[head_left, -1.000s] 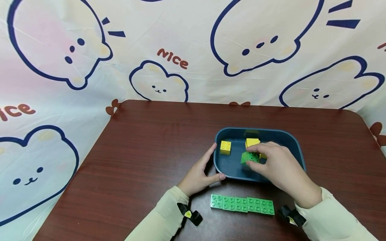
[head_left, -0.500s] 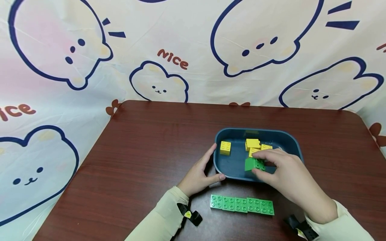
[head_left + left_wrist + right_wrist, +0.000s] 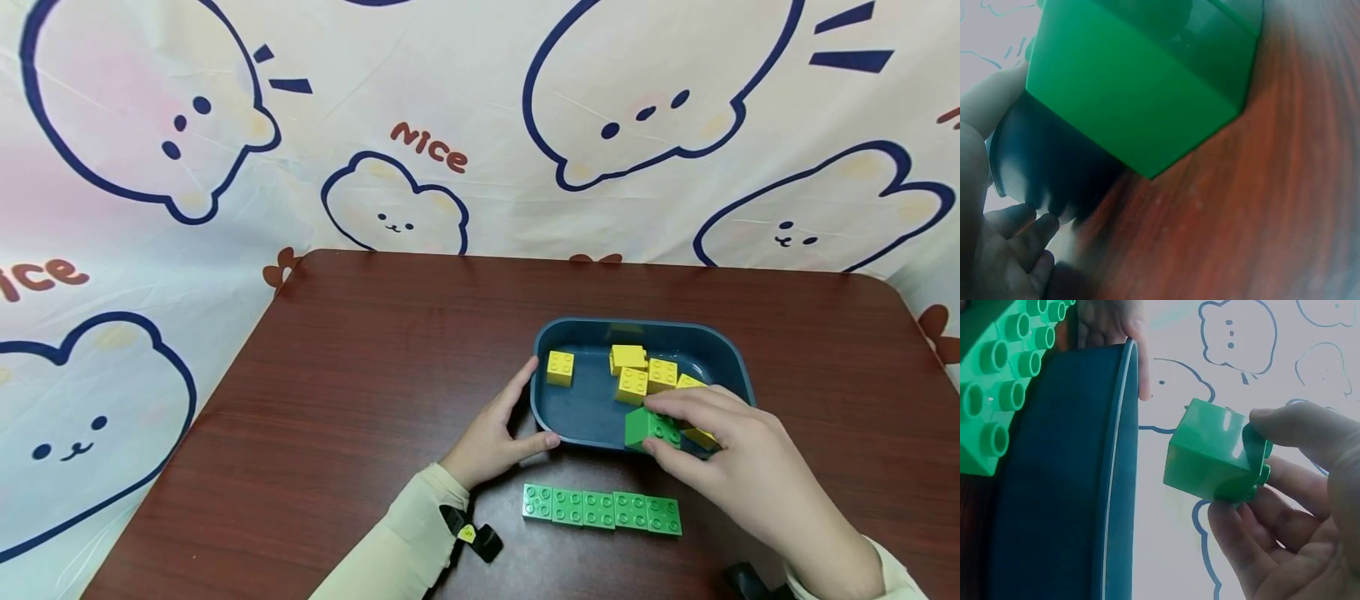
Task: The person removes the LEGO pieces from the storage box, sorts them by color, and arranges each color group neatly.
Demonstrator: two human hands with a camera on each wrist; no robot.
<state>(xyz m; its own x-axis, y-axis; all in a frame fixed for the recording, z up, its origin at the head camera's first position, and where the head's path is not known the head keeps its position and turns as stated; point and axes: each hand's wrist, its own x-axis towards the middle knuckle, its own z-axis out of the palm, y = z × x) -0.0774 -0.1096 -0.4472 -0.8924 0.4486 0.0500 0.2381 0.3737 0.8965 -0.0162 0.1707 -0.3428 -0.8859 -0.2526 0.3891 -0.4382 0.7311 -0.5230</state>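
Note:
A green toy building block (image 3: 647, 427) is pinched between the thumb and fingers of my right hand (image 3: 738, 450), over the near right part of a dark blue tray (image 3: 577, 432). In the right wrist view the same block (image 3: 1213, 450) shows its smooth faces, its studs turned toward the palm. My left hand (image 3: 495, 433) touches the tray's left end with fingers and thumb spread along its wall. Several yellow blocks (image 3: 632, 385) lie inside the tray, some partly hidden behind my right hand. A row of green blocks (image 3: 600, 509) lies on the table in front of the tray.
The brown wooden table (image 3: 360, 375) reaches back to a white cloth (image 3: 495, 100) printed with cartoon animals. In the left wrist view, the green row's end block (image 3: 1135, 94) looms close. A black wrist strap (image 3: 472, 533) circles the left sleeve.
My right hand has moved right and toward the front with the green block, from the tray's middle to its near right side, uncovering more yellow blocks. My left hand stays put.

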